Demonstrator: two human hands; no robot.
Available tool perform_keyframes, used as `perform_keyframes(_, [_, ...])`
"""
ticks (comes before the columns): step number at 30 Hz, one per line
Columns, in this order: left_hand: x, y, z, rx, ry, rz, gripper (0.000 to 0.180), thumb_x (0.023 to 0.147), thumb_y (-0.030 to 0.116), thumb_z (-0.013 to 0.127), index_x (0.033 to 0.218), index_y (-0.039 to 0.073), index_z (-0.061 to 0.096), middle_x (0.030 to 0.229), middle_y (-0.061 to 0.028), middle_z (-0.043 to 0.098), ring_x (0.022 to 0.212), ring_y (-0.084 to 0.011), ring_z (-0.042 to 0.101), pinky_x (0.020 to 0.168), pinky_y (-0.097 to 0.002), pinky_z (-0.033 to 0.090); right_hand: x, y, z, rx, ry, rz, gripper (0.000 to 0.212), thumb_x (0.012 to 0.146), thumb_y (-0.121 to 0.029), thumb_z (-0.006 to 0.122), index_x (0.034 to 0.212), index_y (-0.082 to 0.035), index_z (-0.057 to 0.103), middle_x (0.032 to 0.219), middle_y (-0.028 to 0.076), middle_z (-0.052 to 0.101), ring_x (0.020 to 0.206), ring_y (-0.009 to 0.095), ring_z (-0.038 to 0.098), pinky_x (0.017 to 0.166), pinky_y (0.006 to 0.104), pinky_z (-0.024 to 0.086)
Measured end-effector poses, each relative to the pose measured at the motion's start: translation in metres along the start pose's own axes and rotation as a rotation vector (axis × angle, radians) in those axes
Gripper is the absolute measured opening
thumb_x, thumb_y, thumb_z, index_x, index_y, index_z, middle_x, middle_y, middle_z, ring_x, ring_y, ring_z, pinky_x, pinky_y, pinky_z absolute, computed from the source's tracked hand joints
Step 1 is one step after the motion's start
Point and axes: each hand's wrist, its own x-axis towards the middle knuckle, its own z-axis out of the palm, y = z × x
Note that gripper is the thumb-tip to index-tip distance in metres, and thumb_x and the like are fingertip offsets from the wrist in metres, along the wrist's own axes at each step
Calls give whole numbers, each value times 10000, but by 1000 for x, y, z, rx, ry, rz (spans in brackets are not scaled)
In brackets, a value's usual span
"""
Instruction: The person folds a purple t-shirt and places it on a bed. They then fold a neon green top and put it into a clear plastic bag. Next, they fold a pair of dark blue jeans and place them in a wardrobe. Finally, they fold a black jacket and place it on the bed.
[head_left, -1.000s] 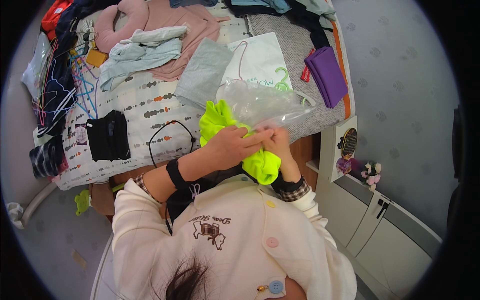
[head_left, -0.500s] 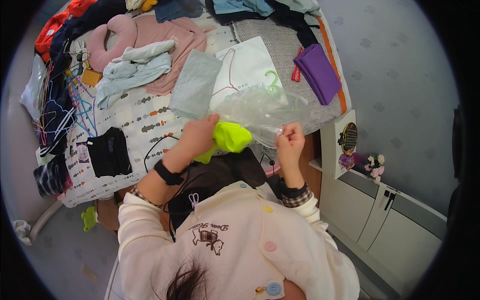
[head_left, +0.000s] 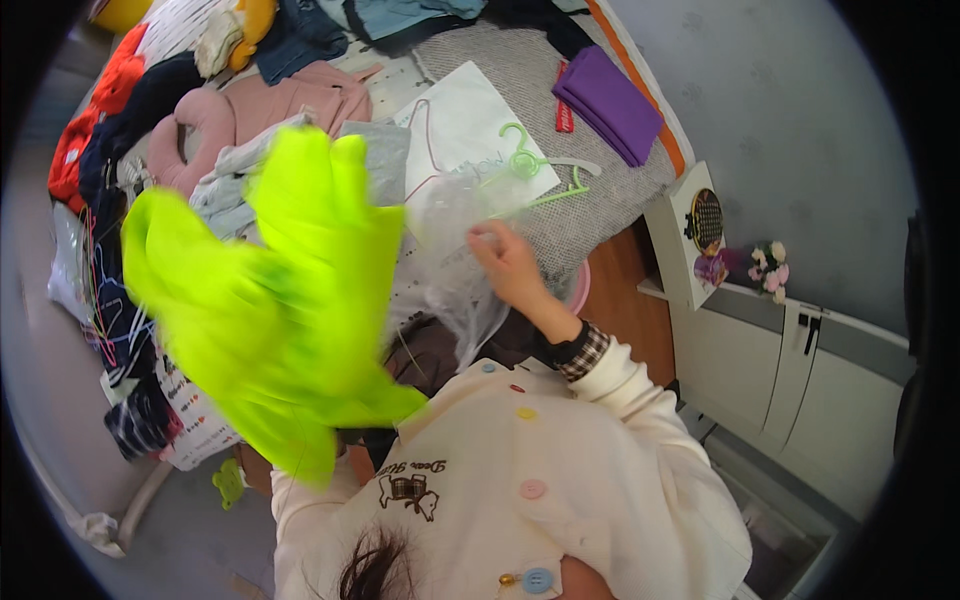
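Note:
A bright neon yellow-green garment [head_left: 320, 270] hangs spread and motion-blurred in the air over the left side of the bed. It covers my left hand and most of that forearm; only the cream sleeve [head_left: 310, 495] shows below it. The garment is held up from that side, though the fingers are hidden. My right hand [head_left: 512, 265] is closed, its fingers pinching a crumpled clear plastic bag [head_left: 462, 295] that droops toward my lap. Beyond this hand lie a green hanger [head_left: 520, 160] and a white sheet-like bag [head_left: 470, 110] with a pink hanger [head_left: 423, 140] on it.
A folded purple cloth [head_left: 610, 105] lies near the bed's right edge. Further left are a pink neck pillow [head_left: 180, 150], a pink garment [head_left: 300, 100] and several hangers [head_left: 105, 290]. A white cabinet [head_left: 740, 370] stands at the right with flowers [head_left: 768, 270] on it.
The bunched neon garment has come away from the plastic bag and opened out, swinging left and up. My right hand has moved left with the bag. The view has shifted slightly.

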Motion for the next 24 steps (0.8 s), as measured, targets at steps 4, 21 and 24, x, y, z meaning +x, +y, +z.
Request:
perform_keyframes(4, [17, -34, 19, 500, -259, -81, 393, 840, 125, 589, 1215, 46, 502, 1142, -97, 605, 1052, -257, 572, 892, -345, 444, -8, -9, 16, 57, -82, -697, 329, 894, -184, 567, 1166, 2, 555, 1107, 81, 585, 946, 207, 571, 800, 315, 474])
perform_keyframes(21, [86, -136, -35, 340, 847, 203, 424, 881, 224, 532, 1248, 20, 476, 1139, -171, 581, 977, -285, 601, 794, -385, 513, -30, -47, 36, -58, -420, -106, 286, 927, -204, 505, 1143, -32, 578, 670, 113, 531, 607, 123, 492, 588, 290, 432])
perform_keyframes(24, [87, -144, -36, 716, 667, 234, 538, 823, 237, 607, 1292, 38, 432, 1134, -207, 573, 984, -310, 594, 796, -405, 500, -32, -55, 40, 136, -343, -258, 261, 930, -203, 514, 1108, -29, 592, 683, 104, 525, 622, 113, 472, 602, 277, 439])
